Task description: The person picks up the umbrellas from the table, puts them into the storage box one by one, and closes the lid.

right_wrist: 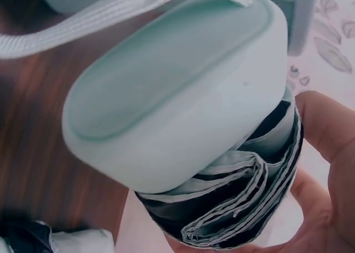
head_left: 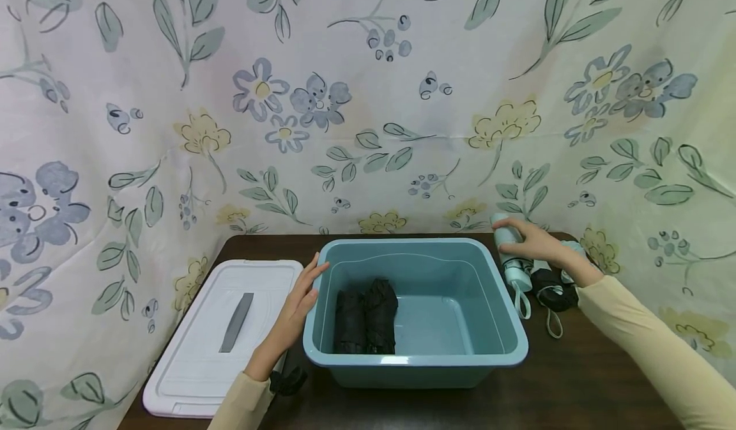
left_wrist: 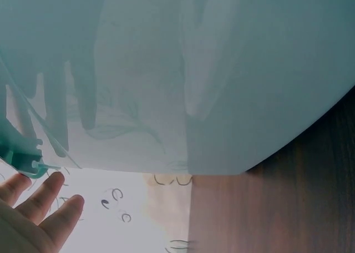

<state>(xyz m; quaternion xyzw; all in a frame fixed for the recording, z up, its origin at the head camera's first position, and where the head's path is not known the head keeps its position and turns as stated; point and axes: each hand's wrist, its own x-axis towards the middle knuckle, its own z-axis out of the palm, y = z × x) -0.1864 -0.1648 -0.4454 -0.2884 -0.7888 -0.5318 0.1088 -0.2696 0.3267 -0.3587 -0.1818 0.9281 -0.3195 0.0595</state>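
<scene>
The mint folding umbrella (head_left: 520, 278), wrapped in the fingers of the right grip (head_left: 535, 241) just right of the storage bin (head_left: 414, 377), risked twisting loose because its canopy folds were slack. Its dangling cord might have snagged the neighboring black bundle (head_left: 552, 292). A push from the left grip (head_left: 301, 296), fingers extended against the bin's left rim, could have shifted the bin. Creased black fabric rolls (head_left: 381, 318) contrasted with smooth, round-cornered plastic; a flat white lid (head_left: 195, 353) lay on the wood-grained tabletop (head_left: 575, 391).
</scene>
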